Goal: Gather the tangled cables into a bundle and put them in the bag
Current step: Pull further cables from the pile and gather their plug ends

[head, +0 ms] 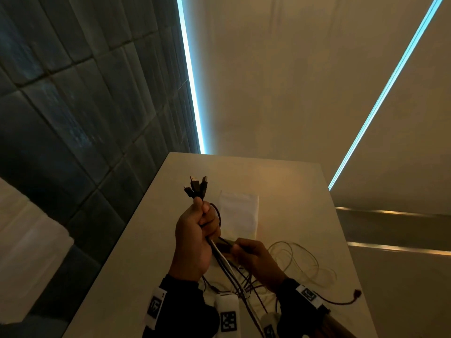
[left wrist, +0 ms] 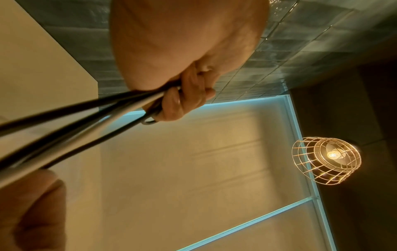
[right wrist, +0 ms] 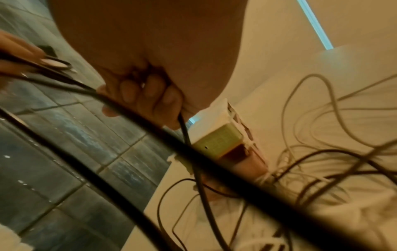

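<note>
My left hand [head: 198,230] is raised above the table and grips several dark and white cables in its fist [left wrist: 178,100]. Their black USB plugs [head: 196,187] stick up above the fingers. The cable strands [head: 229,267] hang from the fist toward the table. Just to the right and lower, my right hand [head: 253,257] holds a thin dark cable [right wrist: 182,125] with curled fingers [right wrist: 148,95]. A tangle of pale cable loops [head: 300,259] lies on the table at the right. The white bag [head: 240,213] lies flat behind the hands.
The beige table [head: 151,240] ends at its left edge beside a dark tiled wall [head: 73,106]. A loose reddish cable end [head: 356,294] lies near the table's right edge. A wire-cage lamp [left wrist: 326,160] shows in the left wrist view.
</note>
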